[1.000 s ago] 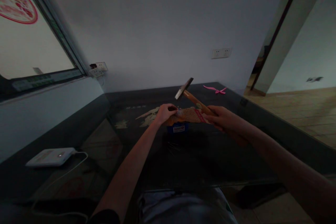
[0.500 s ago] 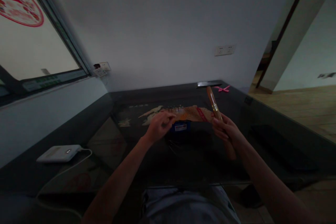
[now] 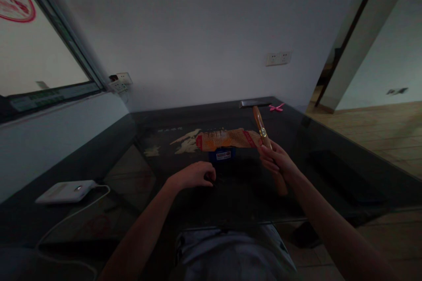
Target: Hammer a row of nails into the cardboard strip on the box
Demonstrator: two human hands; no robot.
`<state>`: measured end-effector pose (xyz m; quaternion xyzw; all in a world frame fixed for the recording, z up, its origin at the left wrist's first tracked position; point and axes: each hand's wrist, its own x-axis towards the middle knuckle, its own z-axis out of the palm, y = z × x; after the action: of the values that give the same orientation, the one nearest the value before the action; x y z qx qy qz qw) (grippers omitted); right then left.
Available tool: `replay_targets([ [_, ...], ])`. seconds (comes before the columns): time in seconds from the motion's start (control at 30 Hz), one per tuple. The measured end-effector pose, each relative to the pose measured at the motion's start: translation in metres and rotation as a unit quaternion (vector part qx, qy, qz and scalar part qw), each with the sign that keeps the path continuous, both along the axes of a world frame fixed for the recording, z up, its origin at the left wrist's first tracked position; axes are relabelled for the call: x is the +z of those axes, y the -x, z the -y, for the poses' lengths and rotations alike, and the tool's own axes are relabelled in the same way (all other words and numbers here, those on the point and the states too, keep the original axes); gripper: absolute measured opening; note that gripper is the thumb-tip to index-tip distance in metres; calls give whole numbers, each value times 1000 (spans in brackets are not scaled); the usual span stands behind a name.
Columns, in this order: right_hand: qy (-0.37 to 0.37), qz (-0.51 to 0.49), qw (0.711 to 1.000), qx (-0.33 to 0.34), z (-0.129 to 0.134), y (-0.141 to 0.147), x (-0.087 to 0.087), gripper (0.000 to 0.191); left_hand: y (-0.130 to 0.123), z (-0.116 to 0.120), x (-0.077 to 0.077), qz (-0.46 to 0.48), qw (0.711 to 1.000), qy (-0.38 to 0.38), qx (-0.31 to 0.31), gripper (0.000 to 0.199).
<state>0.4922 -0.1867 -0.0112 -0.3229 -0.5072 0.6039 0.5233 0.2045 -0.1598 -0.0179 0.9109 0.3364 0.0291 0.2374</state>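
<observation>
My right hand is wrapped round the wooden handle of a hammer, its metal head up and away from me. A long brown and red printed packet lies across a small blue box with a white label. The packet's right end meets the fingers of my right hand; whether they grip it too I cannot tell. In front of the box, low over the black table, my left hand is closed with curled fingers. What they hold, if anything, is hidden.
A pink ribbon-like thing lies at the table's far right corner. To the left rests a white power bank with a cable. A dark flat object is on the right. Behind the table stands a wall with sockets.
My left hand has let go of the packet's left end and come down and toward me, in front of the blue box. The right hand keeps the hammer. The view has shifted slightly.
</observation>
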Motion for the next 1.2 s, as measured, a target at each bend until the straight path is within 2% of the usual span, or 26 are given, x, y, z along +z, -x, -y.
replay_targets([
  [0.27,-4,-1,1000,-2,-1,1,0,30,5,-7,-9,-45,998,-46,14,8],
  [0.6,-3,-24,999,-21,-4,-1,-3,28,6,-6,-6,-74,992,-99,28,9],
  [0.83,-5,-37,999,-32,-6,0,-5,28,2,-6,0,79,995,-7,55,14],
  [1.07,-11,-17,999,-35,-3,3,-4,26,-4,-7,3,243,965,27,98,21],
  [1.2,-7,-8,999,-34,-2,4,-3,27,-5,-9,2,319,935,88,128,23],
])
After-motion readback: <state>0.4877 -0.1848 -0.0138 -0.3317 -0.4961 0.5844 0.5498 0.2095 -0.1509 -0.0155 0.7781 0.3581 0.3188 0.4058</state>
